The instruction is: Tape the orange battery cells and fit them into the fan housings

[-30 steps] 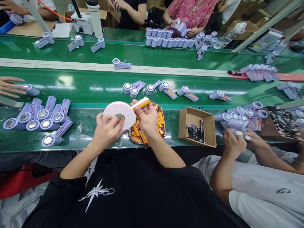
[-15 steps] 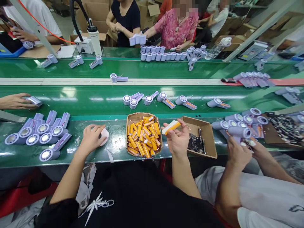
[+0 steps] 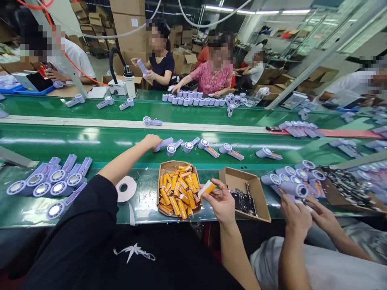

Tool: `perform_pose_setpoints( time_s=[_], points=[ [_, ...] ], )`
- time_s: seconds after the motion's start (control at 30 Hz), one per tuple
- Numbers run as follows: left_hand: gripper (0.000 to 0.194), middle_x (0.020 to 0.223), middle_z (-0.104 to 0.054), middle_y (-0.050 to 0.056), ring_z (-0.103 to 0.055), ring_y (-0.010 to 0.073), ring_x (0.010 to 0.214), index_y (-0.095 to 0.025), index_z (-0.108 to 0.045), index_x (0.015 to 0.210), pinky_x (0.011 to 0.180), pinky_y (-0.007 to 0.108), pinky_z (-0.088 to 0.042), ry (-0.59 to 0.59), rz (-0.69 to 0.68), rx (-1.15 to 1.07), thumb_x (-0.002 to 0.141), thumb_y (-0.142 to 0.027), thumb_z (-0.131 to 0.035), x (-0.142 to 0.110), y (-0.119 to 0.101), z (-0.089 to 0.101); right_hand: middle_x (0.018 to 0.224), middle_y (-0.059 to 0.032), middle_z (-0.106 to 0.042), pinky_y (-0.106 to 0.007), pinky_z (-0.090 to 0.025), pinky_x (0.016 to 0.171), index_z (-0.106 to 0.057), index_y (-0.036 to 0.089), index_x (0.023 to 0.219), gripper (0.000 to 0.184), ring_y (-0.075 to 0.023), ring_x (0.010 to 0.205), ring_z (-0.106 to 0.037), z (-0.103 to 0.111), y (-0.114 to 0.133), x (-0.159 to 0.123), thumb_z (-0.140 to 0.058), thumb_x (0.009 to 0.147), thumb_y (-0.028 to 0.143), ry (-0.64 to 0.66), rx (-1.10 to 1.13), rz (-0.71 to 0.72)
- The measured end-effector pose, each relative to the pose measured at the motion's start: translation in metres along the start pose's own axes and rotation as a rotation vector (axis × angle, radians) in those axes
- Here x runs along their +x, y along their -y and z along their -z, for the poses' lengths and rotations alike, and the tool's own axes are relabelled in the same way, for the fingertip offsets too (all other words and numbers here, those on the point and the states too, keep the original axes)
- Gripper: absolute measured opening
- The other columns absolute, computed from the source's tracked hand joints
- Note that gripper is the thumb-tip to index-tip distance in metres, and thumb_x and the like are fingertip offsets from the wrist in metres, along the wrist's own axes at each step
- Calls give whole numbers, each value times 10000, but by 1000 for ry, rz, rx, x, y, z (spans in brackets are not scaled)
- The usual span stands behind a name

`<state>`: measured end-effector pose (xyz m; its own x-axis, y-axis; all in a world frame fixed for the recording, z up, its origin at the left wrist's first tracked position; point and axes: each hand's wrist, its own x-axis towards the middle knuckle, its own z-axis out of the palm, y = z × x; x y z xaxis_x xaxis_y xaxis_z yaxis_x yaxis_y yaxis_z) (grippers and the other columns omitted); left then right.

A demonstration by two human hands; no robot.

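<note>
My left hand is stretched out over the green belt, its fingers closed on a pale purple handheld fan housing. The fan's round head is mostly hidden behind that hand. An orange battery with a strip of white tape along it is pinched in my right hand. That hand is between a carton of orange batteries and a carton of black parts. A roll of white tape lies flat near my left forearm, its loose end hanging over the table edge.
More fan housings lie along the belt, some with orange batteries in their handles. Fan housings are grouped at the left. At right, a co-worker's hands hold another fan beside a pile. Other people sit across the line.
My left hand has left the tape roll and reached forward to a fan housing on the belt. My right hand still holds the taped battery. The view has tilted up.
</note>
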<state>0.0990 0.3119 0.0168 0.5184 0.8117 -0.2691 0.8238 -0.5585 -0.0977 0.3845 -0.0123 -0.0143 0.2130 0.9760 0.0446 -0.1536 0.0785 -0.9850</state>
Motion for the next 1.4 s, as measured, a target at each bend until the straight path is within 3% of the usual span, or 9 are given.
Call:
perform_pose_setpoints(
  time_s=[0.1, 0.2, 0.37, 0.53, 0.7, 1.03, 1.17, 1.3, 1.4],
  points=[
    [319, 1241, -765, 203, -706, 368, 1173, -226, -827, 1127, 1016, 484, -557, 12, 21, 6, 824, -216, -728, -36, 31, -20, 987, -69, -880, -554, -735, 908, -672, 312, 1237, 619, -354, 927, -871, 12, -7, 4, -1007, 734, 444, 27, -7, -71],
    [274, 1314, -740, 215, -663, 380, 1234, -249, -835, 1103, 1010, 511, -557, 6, 45, -15, 867, -271, -696, -63, 49, -40, 965, -72, -879, -531, -725, 932, -706, 300, 1228, 620, -353, 967, -869, 0, -2, 26, -1009, 710, 459, 136, -44, -102],
    [399, 1247, -775, 184, -671, 336, 1208, -228, -836, 1133, 1044, 436, -551, 26, 101, -97, 742, -284, -777, -60, 51, -56, 1171, -90, -868, -492, -674, 1054, -774, 266, 1196, 518, -310, 1115, -839, -73, 10, 97, -933, 752, 481, 399, -138, 41],
    [265, 1114, -828, 92, -727, 263, 1102, -263, -841, 1019, 1006, 327, -543, 29, 148, -209, 776, -313, -746, -48, 52, -54, 1193, -85, -855, -405, -652, 1056, -705, 192, 1366, 567, -227, 1095, -820, -154, -3, 182, -781, 861, 441, 528, -499, 251],
    [266, 1230, -832, 46, -732, 230, 1136, -280, -809, 1120, 976, 264, -521, -24, 175, -320, 896, -367, -694, -53, 55, -54, 1162, -105, -860, -364, -630, 1030, -705, 179, 1332, 441, -217, 1102, -815, -194, -32, 233, -771, 904, 263, 588, -801, 253],
    [243, 1290, -802, 110, -723, 279, 1185, -234, -731, 1205, 1021, 333, -511, -158, 254, -476, 1015, -327, -613, -36, 38, -67, 1303, -175, -817, -399, -561, 1056, -701, 215, 1459, 441, -318, 1215, -770, -204, -50, 235, -721, 1034, 331, 808, -1404, 299],
    [234, 1262, -808, 108, -721, 287, 1171, -235, -712, 1217, 998, 349, -516, -206, 297, -531, 1037, -310, -582, -30, 32, -71, 1373, -201, -783, -441, -557, 1064, -722, 234, 1456, 441, -359, 1270, -743, -214, -52, 230, -592, 1103, 464, 890, -1563, 294],
    [178, 1186, -816, 88, -721, 269, 1132, -242, -704, 1168, 1005, 347, -523, -256, 316, -584, 1025, -252, -597, -25, 25, -67, 1364, -216, -781, -440, -563, 1035, -744, 215, 1430, 479, -380, 1253, -742, -223, -36, 228, -646, 1065, 509, 955, -1649, 265],
    [280, 1334, -769, 118, -682, 274, 1264, -217, -675, 1276, 1116, 383, -504, -338, 305, -614, 1007, -198, -596, -39, 16, -66, 1444, -205, -750, -413, -542, 1043, -684, 220, 1514, 500, -362, 1301, -716, -209, -11, 221, -590, 1093, 473, 932, -1652, 280]
  ],
)
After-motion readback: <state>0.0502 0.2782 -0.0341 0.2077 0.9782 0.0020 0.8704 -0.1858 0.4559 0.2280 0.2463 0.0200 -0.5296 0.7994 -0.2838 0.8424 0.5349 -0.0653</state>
